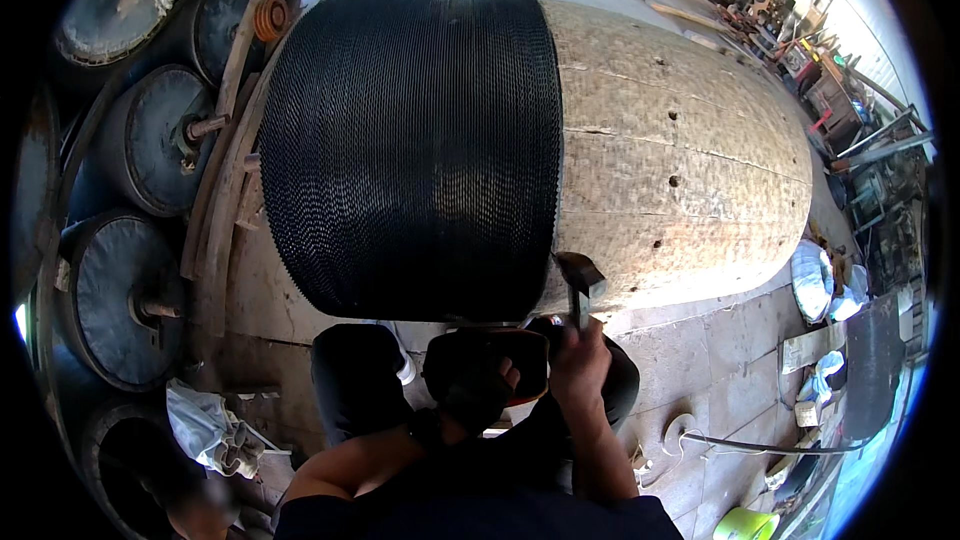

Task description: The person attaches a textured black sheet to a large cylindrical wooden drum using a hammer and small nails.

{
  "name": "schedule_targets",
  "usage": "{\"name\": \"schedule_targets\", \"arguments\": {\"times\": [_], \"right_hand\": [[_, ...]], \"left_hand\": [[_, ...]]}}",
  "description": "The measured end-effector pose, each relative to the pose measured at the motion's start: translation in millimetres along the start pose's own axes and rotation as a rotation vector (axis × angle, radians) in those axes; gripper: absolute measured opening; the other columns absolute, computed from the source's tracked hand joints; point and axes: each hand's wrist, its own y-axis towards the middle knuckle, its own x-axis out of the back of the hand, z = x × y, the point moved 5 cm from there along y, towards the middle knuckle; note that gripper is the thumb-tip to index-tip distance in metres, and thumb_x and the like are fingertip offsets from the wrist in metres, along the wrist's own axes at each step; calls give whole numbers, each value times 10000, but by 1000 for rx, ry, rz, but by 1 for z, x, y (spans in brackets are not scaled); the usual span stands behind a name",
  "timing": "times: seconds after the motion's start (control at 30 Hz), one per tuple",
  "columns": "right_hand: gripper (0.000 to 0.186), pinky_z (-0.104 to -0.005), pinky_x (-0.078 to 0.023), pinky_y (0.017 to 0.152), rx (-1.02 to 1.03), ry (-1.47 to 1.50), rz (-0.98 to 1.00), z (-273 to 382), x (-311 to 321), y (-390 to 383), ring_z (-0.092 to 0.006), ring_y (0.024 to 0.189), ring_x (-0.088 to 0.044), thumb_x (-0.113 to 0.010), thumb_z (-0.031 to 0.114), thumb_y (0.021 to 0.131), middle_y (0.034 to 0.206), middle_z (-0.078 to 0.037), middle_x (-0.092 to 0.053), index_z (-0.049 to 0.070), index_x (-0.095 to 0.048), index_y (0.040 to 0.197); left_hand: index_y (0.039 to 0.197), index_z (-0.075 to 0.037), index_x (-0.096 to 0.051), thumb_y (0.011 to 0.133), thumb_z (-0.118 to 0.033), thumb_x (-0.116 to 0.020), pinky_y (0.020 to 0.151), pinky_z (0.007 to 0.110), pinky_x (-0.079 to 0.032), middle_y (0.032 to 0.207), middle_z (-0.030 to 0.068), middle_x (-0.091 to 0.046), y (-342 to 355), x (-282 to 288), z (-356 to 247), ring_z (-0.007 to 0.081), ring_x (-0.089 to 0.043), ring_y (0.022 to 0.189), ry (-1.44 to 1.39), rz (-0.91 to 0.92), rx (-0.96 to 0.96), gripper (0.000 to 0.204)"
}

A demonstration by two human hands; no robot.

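Note:
My right hand (pixel 580 370) is closed around the handle of a hammer (pixel 581 278), its metal head raised beside the drum's near side. My left hand (pixel 480 398), in a dark glove with bare fingertips, reaches into a dark container (pixel 537 348) with an orange rim between my knees. Most of its fingers are lost in the shadow there, so their grip is unclear. In front of me lies a large wooden drum (pixel 690 155) with small holes in its planks. Its left part is wrapped in a black covering (pixel 410 150) of close-set, fine-toothed rows.
Dark rollers (pixel 125 290) with protruding shafts are stacked at the left, next to long wooden planks (pixel 225 190). A white sack (pixel 205 425) lies near a person (pixel 200 515) at lower left. To the right are a yellow-green bucket (pixel 746 524), a round disc (pixel 681 434) and a black panel (pixel 872 370).

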Motion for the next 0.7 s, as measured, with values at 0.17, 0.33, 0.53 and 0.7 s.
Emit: {"name": "schedule_targets", "arguments": {"times": [0.17,0.33,0.53,0.7], "right_hand": [[232,-258,-412,525,96,526,-169,0,19,-22,-88,627,-534,-467,205,1034,729,-12,-568,-6,-553,994],[125,-428,-485,545,272,-157,-42,-1,-3,-3,-382,614,-631,-495,86,975,752,-219,-624,-17,-563,993],[204,-362,-449,549,261,411,-192,10,31,-27,-195,610,-544,-493,167,995,688,-104,-553,-10,-528,899],[69,-475,-479,510,62,20,-56,-17,-10,-2,-457,672,-654,-584,60,934,705,-224,-627,-1,-551,934]], "left_hand": [[924,-28,-626,976,-186,-575,750,431,-524,892,155,-610,3,12,-2,291,-620,851,-3,-40,-48,174],[936,-34,-598,974,-213,-590,707,441,-514,858,155,-595,12,27,-5,312,-613,793,-122,4,43,183],[907,-28,-551,945,-178,-607,635,420,-503,763,118,-545,34,58,1,263,-607,727,29,-196,26,164],[988,-15,-572,883,-55,-638,602,391,-513,843,116,-587,79,122,44,224,-601,698,-258,-521,-101,131]]}}
